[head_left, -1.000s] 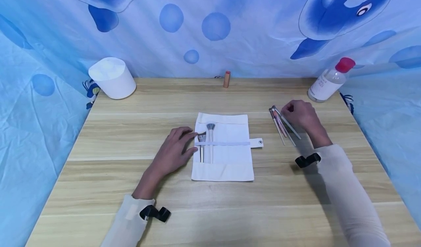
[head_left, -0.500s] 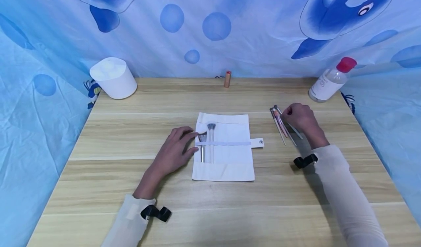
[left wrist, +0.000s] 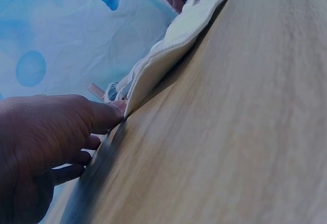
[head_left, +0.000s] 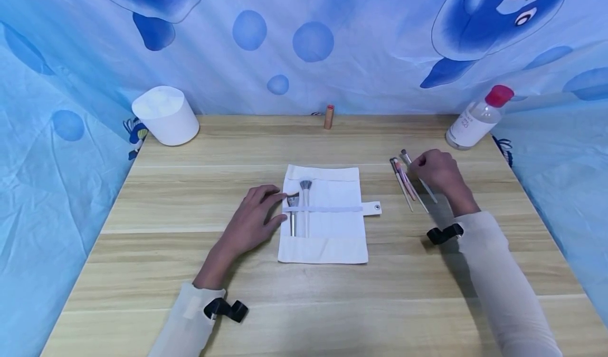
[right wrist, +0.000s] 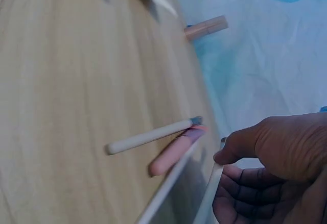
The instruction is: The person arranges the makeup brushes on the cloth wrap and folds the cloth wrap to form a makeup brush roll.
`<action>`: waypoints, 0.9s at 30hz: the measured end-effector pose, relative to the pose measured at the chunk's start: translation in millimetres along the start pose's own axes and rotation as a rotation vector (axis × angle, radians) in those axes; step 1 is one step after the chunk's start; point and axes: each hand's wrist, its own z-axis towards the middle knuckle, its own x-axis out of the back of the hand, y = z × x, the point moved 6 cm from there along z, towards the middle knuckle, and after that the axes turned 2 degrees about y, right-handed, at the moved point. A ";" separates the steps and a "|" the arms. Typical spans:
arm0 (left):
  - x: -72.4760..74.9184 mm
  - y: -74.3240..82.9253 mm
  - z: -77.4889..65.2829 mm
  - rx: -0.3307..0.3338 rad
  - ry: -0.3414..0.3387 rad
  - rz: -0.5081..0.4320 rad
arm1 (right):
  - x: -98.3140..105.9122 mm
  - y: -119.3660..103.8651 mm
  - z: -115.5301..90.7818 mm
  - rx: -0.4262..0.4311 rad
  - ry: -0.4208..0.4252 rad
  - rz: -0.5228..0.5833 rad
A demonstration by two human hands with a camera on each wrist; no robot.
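A white fabric brush roll [head_left: 332, 222] lies unfolded mid-table. Its elastic band crosses a short, wide makeup brush [head_left: 293, 217] and a longer makeup brush [head_left: 306, 209]. My left hand [head_left: 249, 217] rests at the roll's left edge, index fingertip and thumb touching it; in the left wrist view the thumb [left wrist: 110, 114] meets the cloth edge. To the right, my right hand [head_left: 437, 172] pinches a slim makeup brush [right wrist: 211, 188] between thumb and forefinger, its bristle end pointing to the back. Several other slim brushes [head_left: 404, 180], one pink, lie just left of that hand.
At the back left stands a white paper roll [head_left: 166, 116]. A small brown tube [head_left: 329, 118] stands at the back middle, and a clear bottle with a red cap [head_left: 475, 119] at the back right. A snap tab [head_left: 372, 208] sticks out from the brush roll's right side.
One slim brush has shifted a little right, away from the others, with my right hand at it. My left hand has stayed at the brush roll's edge.
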 end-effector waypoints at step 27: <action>-0.7 -0.4 -0.4 -0.012 0.014 -0.005 | 23.4 -51.6 -1.9 0.098 0.067 0.506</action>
